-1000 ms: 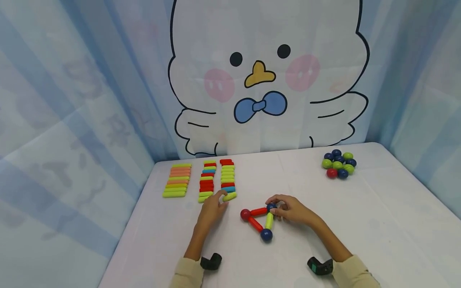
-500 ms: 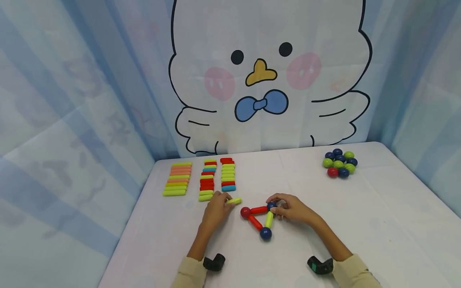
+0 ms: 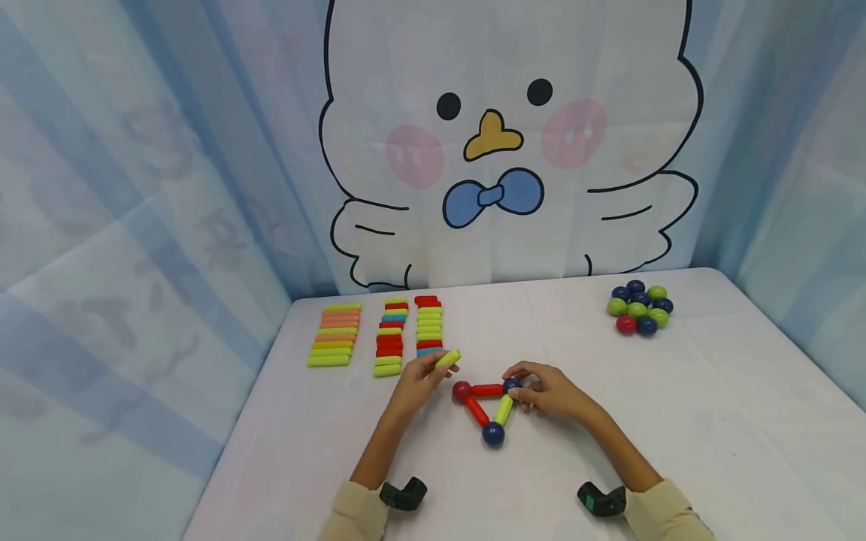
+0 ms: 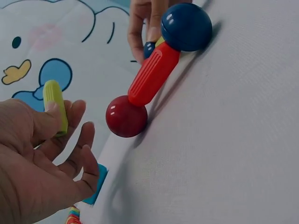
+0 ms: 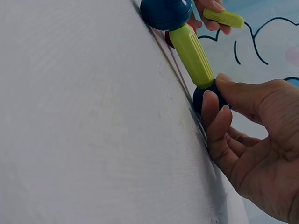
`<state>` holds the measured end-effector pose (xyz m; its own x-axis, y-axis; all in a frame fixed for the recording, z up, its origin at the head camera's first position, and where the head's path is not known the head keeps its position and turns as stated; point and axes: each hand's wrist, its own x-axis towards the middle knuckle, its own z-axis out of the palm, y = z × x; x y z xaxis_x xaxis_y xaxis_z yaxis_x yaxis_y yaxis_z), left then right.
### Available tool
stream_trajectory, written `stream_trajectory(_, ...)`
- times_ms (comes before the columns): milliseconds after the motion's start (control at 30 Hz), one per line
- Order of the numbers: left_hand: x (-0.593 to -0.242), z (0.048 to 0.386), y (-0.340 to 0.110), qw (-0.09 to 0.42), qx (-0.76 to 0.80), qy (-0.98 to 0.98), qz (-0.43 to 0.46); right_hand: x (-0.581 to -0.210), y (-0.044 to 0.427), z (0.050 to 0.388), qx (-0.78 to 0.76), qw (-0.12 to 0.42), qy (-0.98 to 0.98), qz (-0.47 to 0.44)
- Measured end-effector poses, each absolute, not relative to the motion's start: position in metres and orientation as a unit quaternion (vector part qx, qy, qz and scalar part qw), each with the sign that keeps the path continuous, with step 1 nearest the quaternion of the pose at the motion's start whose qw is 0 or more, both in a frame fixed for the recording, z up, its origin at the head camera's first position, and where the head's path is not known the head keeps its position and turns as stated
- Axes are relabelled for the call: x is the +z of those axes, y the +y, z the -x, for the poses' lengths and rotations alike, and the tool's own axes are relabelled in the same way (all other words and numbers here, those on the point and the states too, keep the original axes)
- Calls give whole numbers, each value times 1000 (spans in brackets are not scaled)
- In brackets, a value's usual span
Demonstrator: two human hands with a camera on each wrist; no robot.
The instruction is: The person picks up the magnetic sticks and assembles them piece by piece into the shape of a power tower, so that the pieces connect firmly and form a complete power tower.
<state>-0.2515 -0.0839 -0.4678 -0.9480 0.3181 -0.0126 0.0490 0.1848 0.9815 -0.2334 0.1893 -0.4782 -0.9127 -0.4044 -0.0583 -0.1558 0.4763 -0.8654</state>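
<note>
My left hand (image 3: pixel 417 385) pinches a yellow-green stick (image 3: pixel 449 358) between thumb and fingers, above the table and left of a triangle. The triangle lies on the table, made of a red ball (image 3: pixel 461 391), two dark blue balls, two red sticks (image 3: pixel 476 410) and one yellow-green stick (image 5: pixel 192 56). At its far right corner my right hand (image 3: pixel 551 391) grips a dark blue ball (image 3: pixel 511 386) between thumb and fingertips. The other blue ball (image 3: pixel 493 433) forms the near corner, untouched. In the left wrist view, the held yellow-green stick (image 4: pixel 55 107) is tilted upright.
Three columns of sticks lie at the back left: an orange and yellow-green column (image 3: pixel 336 336), a mixed column (image 3: pixel 389 339) and another mixed column (image 3: pixel 429 323) just behind my left hand. A cluster of blue, green and red balls (image 3: pixel 637 309) sits at the back right.
My left hand has drawn the yellow-green stick from the near end of the right column, lifted it and brought it rightward. The triangle has turned slightly; my right hand keeps hold of its corner ball.
</note>
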Motion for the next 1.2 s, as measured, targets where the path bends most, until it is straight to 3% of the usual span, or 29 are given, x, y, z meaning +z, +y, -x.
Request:
stream_trajectory(133,-468,250,-79,119,613,769,-137,-478,189,234,-484,129,850,164)
stream_trajectory(400,-474,247,-70,84,517,830,-190,-480,189,235,-483,124,851,165)
stream_trajectory(767,-468,245,-71,63,452,876,-155,-481,188,234,-491,127,844,173)
stream_trajectory(1000,-461,258,-103,-23,427,901,-65,-480,188,234,-491,120,847,168)
stream_trajectory(1200,-460,260,-122,-81,245,966,33,-480,190,234,-483,111,853,167)
